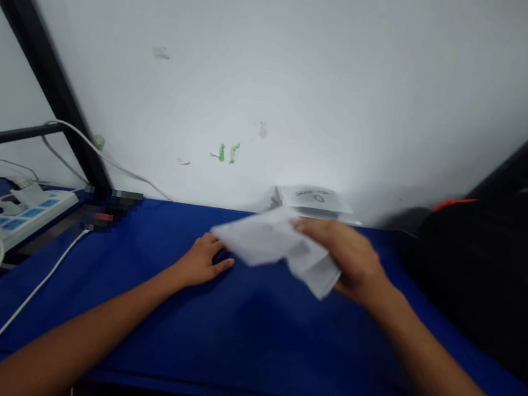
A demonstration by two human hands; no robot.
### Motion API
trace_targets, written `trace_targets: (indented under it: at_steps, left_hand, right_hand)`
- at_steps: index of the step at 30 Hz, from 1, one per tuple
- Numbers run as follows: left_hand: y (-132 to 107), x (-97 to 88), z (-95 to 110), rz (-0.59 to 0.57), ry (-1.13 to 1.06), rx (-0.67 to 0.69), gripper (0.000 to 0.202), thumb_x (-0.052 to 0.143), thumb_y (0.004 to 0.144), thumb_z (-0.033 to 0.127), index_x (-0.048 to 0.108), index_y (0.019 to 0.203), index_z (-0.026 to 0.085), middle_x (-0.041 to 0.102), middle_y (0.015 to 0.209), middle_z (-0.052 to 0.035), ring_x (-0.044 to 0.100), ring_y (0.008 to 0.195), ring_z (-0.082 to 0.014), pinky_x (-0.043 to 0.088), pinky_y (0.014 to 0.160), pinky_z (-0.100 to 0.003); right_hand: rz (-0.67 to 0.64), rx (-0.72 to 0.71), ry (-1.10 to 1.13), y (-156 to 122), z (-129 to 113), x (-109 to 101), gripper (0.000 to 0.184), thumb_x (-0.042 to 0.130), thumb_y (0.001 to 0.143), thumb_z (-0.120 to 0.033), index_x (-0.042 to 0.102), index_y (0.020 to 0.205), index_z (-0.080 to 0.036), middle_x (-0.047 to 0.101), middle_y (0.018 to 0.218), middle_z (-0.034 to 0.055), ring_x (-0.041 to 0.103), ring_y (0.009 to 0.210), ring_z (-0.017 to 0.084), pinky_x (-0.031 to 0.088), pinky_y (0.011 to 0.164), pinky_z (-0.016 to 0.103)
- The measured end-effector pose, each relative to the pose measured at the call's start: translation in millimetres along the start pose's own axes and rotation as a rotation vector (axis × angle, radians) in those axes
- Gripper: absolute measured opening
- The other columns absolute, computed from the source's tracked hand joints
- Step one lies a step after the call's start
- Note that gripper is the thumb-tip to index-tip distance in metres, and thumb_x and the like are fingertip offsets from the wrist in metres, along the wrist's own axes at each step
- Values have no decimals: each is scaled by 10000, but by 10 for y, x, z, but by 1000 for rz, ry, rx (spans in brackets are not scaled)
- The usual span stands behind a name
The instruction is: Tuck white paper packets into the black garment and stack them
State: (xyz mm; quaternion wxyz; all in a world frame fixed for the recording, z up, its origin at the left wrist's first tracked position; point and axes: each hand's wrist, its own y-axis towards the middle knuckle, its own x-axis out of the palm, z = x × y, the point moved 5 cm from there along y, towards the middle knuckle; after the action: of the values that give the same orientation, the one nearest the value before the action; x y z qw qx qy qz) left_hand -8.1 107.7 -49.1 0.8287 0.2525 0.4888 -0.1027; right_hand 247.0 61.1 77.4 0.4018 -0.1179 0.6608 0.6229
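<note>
A white paper tissue (270, 237) is pinched in my right hand (352, 254), between thumb and fingers. It hangs loosely folded above the blue tabletop (243, 334), and its left corner reaches over the fingertips of my left hand (199, 261). That hand rests on the table with the thumb spread away from the fingers, and no object shows in its grasp. Behind the tissue a white printed packet (316, 199) lies against the wall; the tissue and my right hand hide its lower part.
At the left a white power strip (22, 221) holds plugs, and white cables (30, 302) trail over the table. A blurred-out dark item (111, 209) lies near the back left. A large black bag (494, 279) fills the right side. Dark frame bars (42, 52) slant at the left.
</note>
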Motion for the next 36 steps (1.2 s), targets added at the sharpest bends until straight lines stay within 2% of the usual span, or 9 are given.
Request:
trace_targets:
  at_steps: [4, 7, 9, 12, 16, 21, 27, 33, 36]
  left_hand:
    - [-22, 17, -10, -31, 6, -41, 342, 557, 889, 478, 604, 1093, 207, 565, 1174, -102, 502, 1109, -287, 411, 971, -510]
    - [-20, 11, -10, -57, 0, -48, 338, 556, 889, 473, 593, 1103, 214, 555, 1182, -99, 490, 1119, -289, 398, 981, -515]
    - [-18, 7, -9, -68, -3, -48, 343, 556, 888, 476, 587, 1106, 213, 551, 1181, -102, 492, 1116, -288, 396, 982, -514]
    - [-20, 2, -4, -75, -1, -43, 346, 555, 887, 486, 586, 1108, 221, 547, 1184, -101, 492, 1116, -289, 399, 980, -505]
    - [-25, -9, 6, -82, -6, -50, 336, 561, 883, 472, 583, 1111, 227, 545, 1188, -94, 483, 1125, -291, 391, 985, -503]
    - [-19, -22, 26, -96, -3, -65, 328, 560, 885, 459, 584, 1112, 224, 543, 1193, -96, 486, 1109, -290, 394, 975, -515]
    - [-17, -25, 53, -85, 37, -60, 326, 582, 874, 443, 602, 1105, 212, 567, 1211, -106, 496, 1151, -299, 397, 999, -512]
    - [-88, 51, 187, -211, 36, -13, 704, 580, 863, 521, 339, 1450, 216, 318, 1541, -131, 306, 1406, -319, 260, 1129, -523]
    - [-113, 91, 246, -284, 66, 31, 746, 541, 878, 560, 286, 1485, 209, 259, 1567, -132, 252, 1438, -313, 202, 1152, -526]
  right_hand:
    - [-14, 328, -438, 45, 751, -107, 606, 484, 805, -84, 426, 1400, -179, 508, 1411, 134, 462, 1295, 346, 389, 1046, 553]
    - [-329, 412, -473, -112, 1247, 170, 538, 493, 798, -130, 504, 1335, -87, 571, 1325, 191, 518, 1231, 345, 423, 1028, 499]
    - [-464, 466, -462, -266, 1462, 338, 575, 509, 787, -164, 482, 1356, -81, 546, 1356, 193, 505, 1248, 346, 429, 1029, 489]
    - [-446, 477, -464, -395, 1556, 422, 614, 514, 805, -224, 426, 1401, -105, 479, 1424, 187, 462, 1290, 356, 413, 1044, 510]
    - [-343, 431, -419, -352, 1356, 407, 587, 516, 822, -239, 427, 1387, -111, 463, 1425, 189, 451, 1296, 360, 408, 1050, 526]
    - [-189, 303, -228, -111, 711, 580, 471, 495, 878, -234, 473, 1332, -110, 504, 1371, 210, 477, 1268, 335, 434, 1022, 543]
    - [-417, 215, 131, -164, 22, 1180, 449, 530, 929, -340, 516, 1322, -122, 534, 1362, 195, 509, 1266, 276, 454, 1029, 463]
    - [-569, 292, 295, -402, -30, 1401, 613, 494, 930, -516, 473, 1392, -112, 447, 1449, 208, 425, 1346, 303, 380, 1096, 493]
    - [-568, 283, 288, -403, -10, 1401, 614, 489, 933, -517, 469, 1397, -115, 437, 1455, 209, 423, 1346, 307, 372, 1098, 505]
